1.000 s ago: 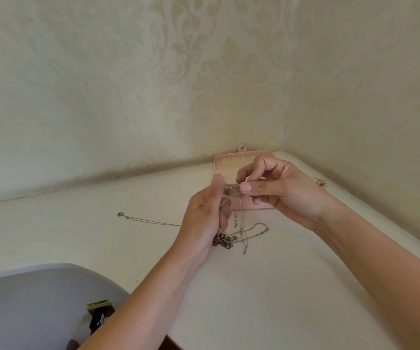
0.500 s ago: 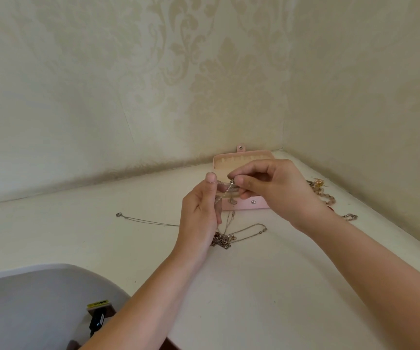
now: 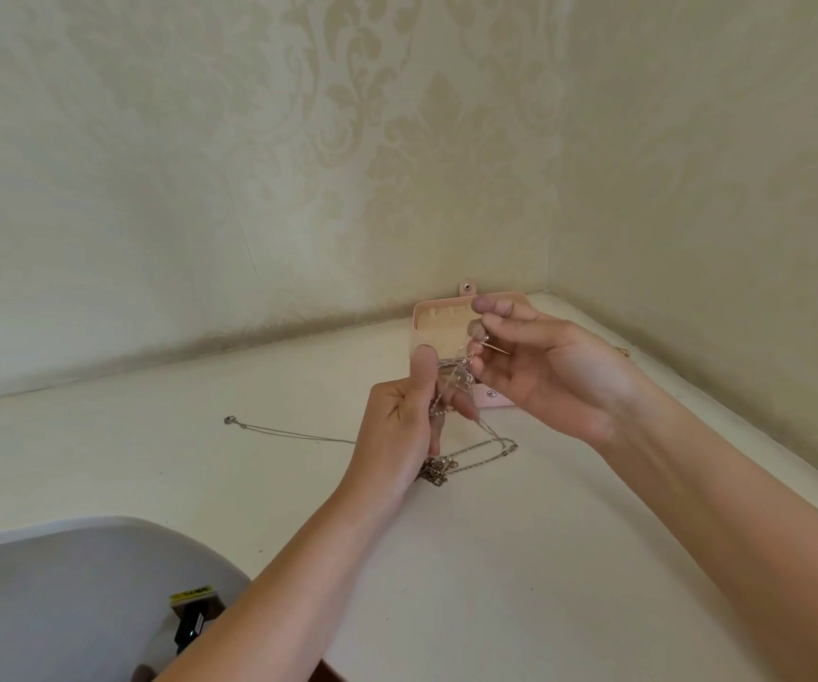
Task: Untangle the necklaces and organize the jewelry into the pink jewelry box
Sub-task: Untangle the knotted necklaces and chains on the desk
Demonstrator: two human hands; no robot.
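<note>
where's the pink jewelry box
Head view: the pink jewelry box lies open by the far wall corner, right of centre, partly behind the right hand.

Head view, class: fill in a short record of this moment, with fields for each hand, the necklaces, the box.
left hand: pinches the tangled necklaces, held above the table
right hand: pinches the same tangle from the right
tangled necklaces: partly lifted; rest lies on the table, one thin chain trailing left
pink jewelry box: open, behind the hands, near the wall corner
</note>
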